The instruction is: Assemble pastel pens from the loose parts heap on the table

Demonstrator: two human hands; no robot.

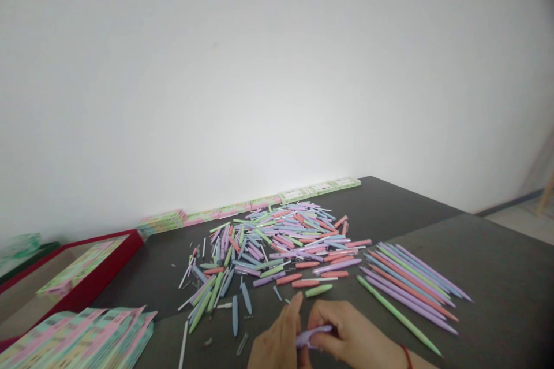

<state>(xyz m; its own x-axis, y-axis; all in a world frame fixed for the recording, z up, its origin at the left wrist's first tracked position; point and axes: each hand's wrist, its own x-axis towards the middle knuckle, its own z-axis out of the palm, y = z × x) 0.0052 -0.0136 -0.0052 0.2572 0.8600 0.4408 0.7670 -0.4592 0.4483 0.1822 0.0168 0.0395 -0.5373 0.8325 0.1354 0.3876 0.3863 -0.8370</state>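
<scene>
At the bottom edge of the view my left hand (277, 341) and my right hand (352, 339) meet over the dark table (485, 276). Both pinch a small purple pen part (314, 335) between their fingers. My right wrist wears a thin red band. Just beyond my hands lies a big loose heap of pastel pen parts (281, 245) in purple, pink, green and blue. To the right of the heap, several assembled pens (411, 285) lie side by side in a slanted row.
A red tray (108, 268) holding flat printed packs stands at the left. A stack of pastel cards (86, 337) lies at the bottom left. More flat packs (246, 207) line the wall behind the heap. Floor shows at the far right.
</scene>
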